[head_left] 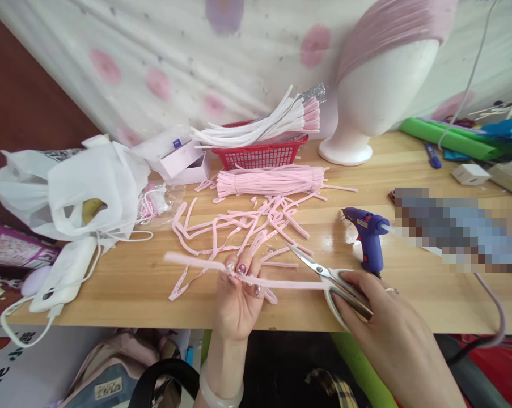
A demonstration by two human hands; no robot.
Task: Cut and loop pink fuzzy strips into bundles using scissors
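Note:
My left hand (pixel 241 303) pinches a pink pipe cleaner (pixel 292 283) that stretches out to both sides above the table's front edge. Its right end reaches the handles of the scissors (pixel 319 270). Fingers of my right hand (pixel 387 323) are wrapped round those scissors, whose blades point up and left over the table. Behind my left hand lie loose pink pipe cleaners (pixel 238 221), some bent, with a measuring tape (pixel 179 289) among them. Farther back is a tied bundle of pink pipe cleaners (pixel 273 180).
A red basket (pixel 262 154) of white and pink stems stands behind the bundle. On the right are a blue glue gun (pixel 368 235), a white foam head (pixel 379 96) and a charger block (pixel 470 174). At left sit plastic bags (pixel 85 181) and a power strip (pixel 64 275).

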